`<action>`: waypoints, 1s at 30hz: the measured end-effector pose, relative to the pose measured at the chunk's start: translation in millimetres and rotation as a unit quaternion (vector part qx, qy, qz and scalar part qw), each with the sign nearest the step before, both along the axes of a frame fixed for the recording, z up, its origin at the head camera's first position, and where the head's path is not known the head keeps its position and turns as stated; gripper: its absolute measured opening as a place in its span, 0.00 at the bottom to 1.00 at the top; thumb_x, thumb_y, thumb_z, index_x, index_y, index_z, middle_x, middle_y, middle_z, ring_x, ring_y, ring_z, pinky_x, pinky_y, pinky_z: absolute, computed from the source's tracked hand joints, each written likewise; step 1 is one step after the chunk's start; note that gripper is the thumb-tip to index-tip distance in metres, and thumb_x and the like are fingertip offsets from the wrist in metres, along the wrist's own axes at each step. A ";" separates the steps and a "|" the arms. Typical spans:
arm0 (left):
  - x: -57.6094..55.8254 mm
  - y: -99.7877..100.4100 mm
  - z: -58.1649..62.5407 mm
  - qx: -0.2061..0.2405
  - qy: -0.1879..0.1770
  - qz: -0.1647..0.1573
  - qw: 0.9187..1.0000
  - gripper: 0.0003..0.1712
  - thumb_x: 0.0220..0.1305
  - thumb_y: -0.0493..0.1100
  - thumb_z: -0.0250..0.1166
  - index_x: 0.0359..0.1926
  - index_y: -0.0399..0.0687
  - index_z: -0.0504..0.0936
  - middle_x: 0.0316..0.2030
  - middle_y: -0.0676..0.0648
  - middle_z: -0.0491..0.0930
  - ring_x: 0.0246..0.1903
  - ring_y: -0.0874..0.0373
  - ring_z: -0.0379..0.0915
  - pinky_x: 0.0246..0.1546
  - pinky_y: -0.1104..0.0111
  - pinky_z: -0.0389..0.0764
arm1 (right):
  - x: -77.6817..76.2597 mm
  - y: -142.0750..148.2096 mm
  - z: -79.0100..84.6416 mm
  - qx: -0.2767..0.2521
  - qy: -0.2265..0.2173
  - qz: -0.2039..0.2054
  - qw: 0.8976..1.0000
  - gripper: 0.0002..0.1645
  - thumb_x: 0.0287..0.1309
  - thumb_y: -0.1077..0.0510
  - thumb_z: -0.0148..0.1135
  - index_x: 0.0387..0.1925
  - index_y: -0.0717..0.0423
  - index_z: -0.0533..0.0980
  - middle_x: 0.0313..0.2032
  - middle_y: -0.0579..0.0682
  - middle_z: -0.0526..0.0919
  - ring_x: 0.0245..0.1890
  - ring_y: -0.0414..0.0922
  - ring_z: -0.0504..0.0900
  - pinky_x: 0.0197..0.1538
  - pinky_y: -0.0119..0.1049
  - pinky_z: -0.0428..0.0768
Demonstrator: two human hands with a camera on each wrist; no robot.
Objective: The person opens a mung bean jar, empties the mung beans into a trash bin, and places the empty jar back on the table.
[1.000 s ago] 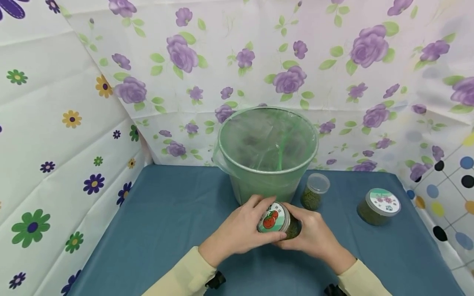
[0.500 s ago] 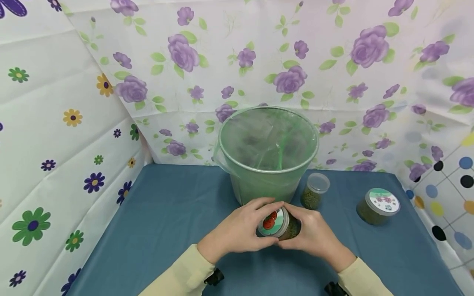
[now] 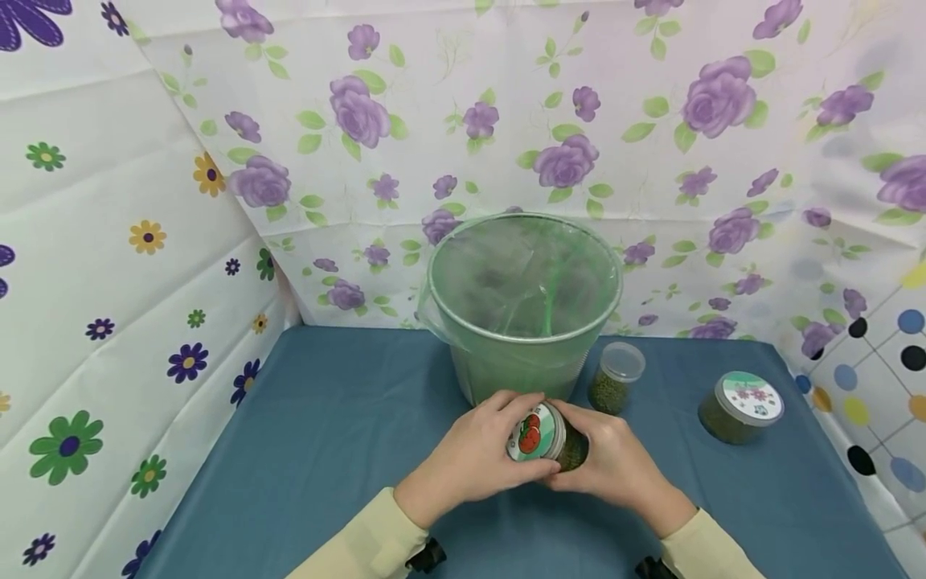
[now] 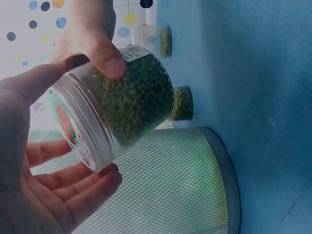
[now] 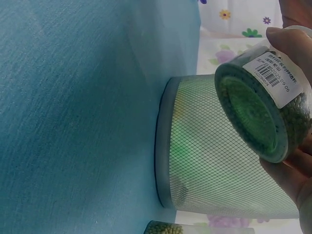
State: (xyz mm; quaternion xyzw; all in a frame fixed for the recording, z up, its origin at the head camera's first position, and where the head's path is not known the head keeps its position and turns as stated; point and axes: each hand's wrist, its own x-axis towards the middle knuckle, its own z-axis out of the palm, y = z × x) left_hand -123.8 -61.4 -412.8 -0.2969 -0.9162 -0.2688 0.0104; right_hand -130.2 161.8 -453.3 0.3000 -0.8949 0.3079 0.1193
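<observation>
Near the bin (image 3: 517,366), the left hand (image 3: 477,450) grips the lid (image 3: 531,434) and the right hand (image 3: 615,450) the jar (image 4: 139,97), likely slippery, best held mid-body.

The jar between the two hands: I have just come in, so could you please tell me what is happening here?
A person holds a jar of small green grains, tilted, above the blue table. The left hand grips it at the lid, which is on, and the right hand holds the body. Behind it stands a lined mesh bin; a small jar and a wider jar stand to the bin's right.
</observation>
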 end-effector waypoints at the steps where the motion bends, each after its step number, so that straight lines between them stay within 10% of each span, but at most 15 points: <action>1: 0.0 0.2 0.3 0.000 -0.005 0.001 1.000 0.45 0.51 0.76 0.54 0.68 0.68 0.59 0.58 0.55 0.69 0.46 0.64 0.73 0.40 0.70 0.80 | 0.1 0.0 0.0 0.000 -0.002 0.000 1.000 0.52 0.37 0.29 0.68 0.65 0.42 0.65 0.56 0.42 0.77 0.50 0.38 0.81 0.46 0.34 0.82; 18: -12.6 -8.9 -2.8 0.059 -0.007 -0.099 0.993 0.48 0.53 0.65 0.63 0.71 0.68 0.50 0.69 0.61 0.54 0.63 0.64 0.62 0.55 0.67 0.75 | -5.4 9.8 5.2 -0.001 -0.013 0.005 1.000 0.53 0.36 0.29 0.68 0.65 0.41 0.64 0.56 0.41 0.77 0.50 0.38 0.80 0.47 0.34 0.81; 30: -7.1 -2.0 -1.0 0.026 -0.034 -0.009 0.999 0.49 0.48 0.76 0.59 0.69 0.67 0.58 0.58 0.57 0.66 0.46 0.66 0.72 0.40 0.73 0.78 | -3.3 9.8 4.6 0.008 -0.010 -0.003 1.000 0.53 0.35 0.26 0.66 0.64 0.42 0.66 0.55 0.40 0.78 0.48 0.36 0.80 0.44 0.33 0.81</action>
